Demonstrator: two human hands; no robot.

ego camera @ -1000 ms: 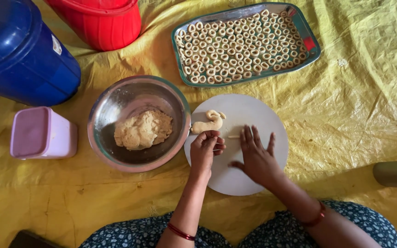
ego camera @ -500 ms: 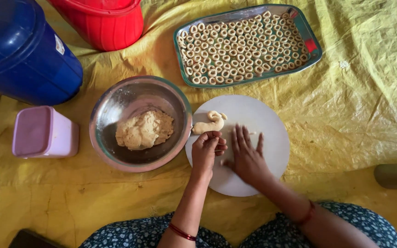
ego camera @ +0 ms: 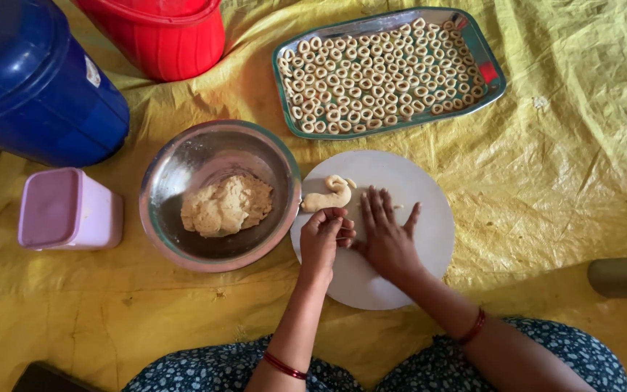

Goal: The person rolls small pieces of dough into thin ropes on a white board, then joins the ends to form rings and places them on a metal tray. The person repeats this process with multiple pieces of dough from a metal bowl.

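The right hand (ego camera: 386, 236) lies flat, fingers spread, on the round white board (ego camera: 429, 232), pressing a thin strand of dough barely visible under its fingertips. Touching it on its left, the left hand (ego camera: 324, 236) is curled with fingertips pinched together. A dough lump (ego camera: 328, 196) lies just beyond both hands; the steel bowl (ego camera: 183, 156) of dough sits left.
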